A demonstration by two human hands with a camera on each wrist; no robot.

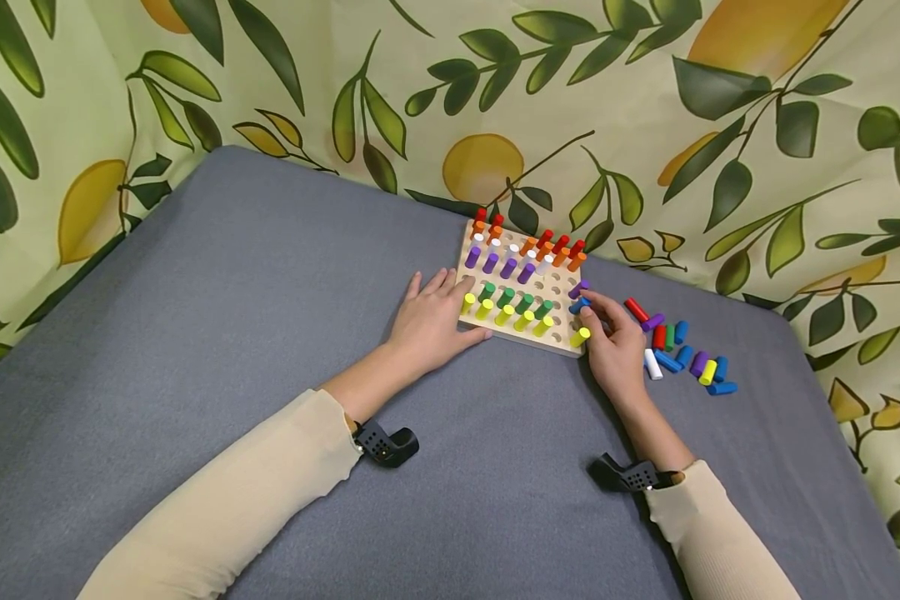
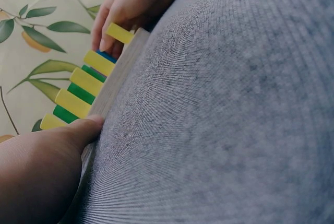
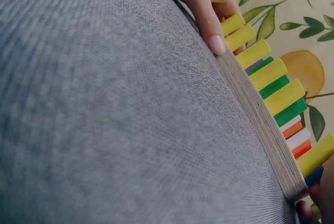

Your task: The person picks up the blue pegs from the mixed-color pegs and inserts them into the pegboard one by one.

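A wooden pegboard (image 1: 547, 340) stands at the back of the table, with rows of red, orange, white, purple, green and yellow pegs in its holes. My left hand (image 1: 433, 321) steadies its left side, the thumb along the front edge and the fingers spread at the left end. At the right end my right hand (image 1: 617, 342) pinches a blue peg (image 1: 579, 307) between thumb and fingertips. That peg sits between a purple peg (image 1: 578, 289) and a yellow peg (image 1: 581, 337); whether its foot is in a hole cannot be seen.
Loose pegs lie on the grey cloth right of the right hand, among them a red peg (image 1: 636, 310), a white peg (image 1: 652, 364) and several blue ones. A leaf-patterned curtain (image 1: 285, 75) hangs behind the table (image 1: 285, 275). Each wrist wears a black camera.
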